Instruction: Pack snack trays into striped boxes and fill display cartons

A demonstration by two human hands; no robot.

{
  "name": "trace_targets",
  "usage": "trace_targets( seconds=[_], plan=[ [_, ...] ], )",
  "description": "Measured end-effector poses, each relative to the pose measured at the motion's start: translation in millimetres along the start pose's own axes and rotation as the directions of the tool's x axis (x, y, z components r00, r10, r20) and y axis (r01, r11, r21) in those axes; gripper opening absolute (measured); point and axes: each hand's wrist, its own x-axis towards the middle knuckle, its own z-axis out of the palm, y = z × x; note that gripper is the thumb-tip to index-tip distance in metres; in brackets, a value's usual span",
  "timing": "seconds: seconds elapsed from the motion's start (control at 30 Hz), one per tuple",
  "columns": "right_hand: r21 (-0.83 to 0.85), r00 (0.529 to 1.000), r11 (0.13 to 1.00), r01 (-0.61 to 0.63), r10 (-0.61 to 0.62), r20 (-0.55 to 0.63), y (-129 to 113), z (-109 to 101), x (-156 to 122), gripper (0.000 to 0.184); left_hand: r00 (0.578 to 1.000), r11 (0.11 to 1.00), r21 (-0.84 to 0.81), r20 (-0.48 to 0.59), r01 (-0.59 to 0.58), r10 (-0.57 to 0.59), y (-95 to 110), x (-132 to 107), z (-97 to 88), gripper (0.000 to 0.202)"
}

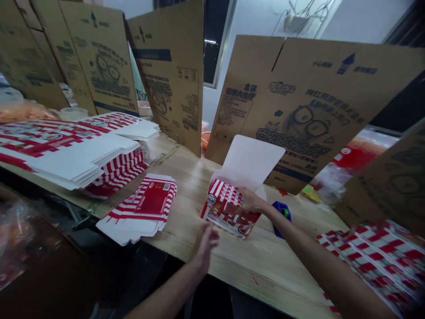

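A red-and-white striped carton (229,218) stands on the table with its white lid (252,155) raised at the back. Rows of small striped packs (227,191) appear in its top; whether they are separate packs is hard to make out. My right hand (251,201) reaches in from the right and lies over the carton's right side, fingers bent against it. Just in front of the carton, apart from it, my left hand (203,246) hovers with its fingers loosely curled and holding nothing. Left of it lies a small pile of flat striped cartons (154,195).
A large stack of flat cartons (83,153) covers the table's left side. A blue tape dispenser (281,217) sits behind my right forearm. More striped cartons (375,252) are at the right. Tall cardboard boxes (299,102) stand along the back.
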Motion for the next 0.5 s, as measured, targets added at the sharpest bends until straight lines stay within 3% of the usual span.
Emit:
trace_targets(
  seconds=[0.03,0.07,0.13,0.3,0.5],
  plan=[
    [0.002,1.0,1.0,-0.005,0.005,0.001,-0.8,-0.7,-0.3,0.075,0.98,0.978,-0.085,0.064,0.193,-0.188,-11.6,-3.9,3.5,0.04],
    [0.003,1.0,1.0,-0.012,0.012,0.002,-1.4,-1.4,-0.7,0.076,0.933,0.921,-0.154,0.113,0.357,-0.342,-19.3,-4.4,7.7,0.046],
    [0.007,1.0,1.0,-0.019,0.019,0.006,-2.0,-2.2,-2.7,0.079,0.855,0.819,-0.244,0.169,0.519,-0.491,-22.9,2.5,15.9,0.06],
    [0.048,0.996,0.998,0.036,-0.04,0.076,-1.4,2.2,-14.4,0.086,0.83,0.791,-0.277,0.311,0.546,-0.464,0.3,26.7,19.6,0.093],
    [0.067,0.983,0.992,0.102,-0.111,0.145,-4.3,-1.2,-26.5,0.09,0.8,0.799,-0.187,0.342,0.571,-0.492,7.4,32.6,10.8,0.11]
  ],
)
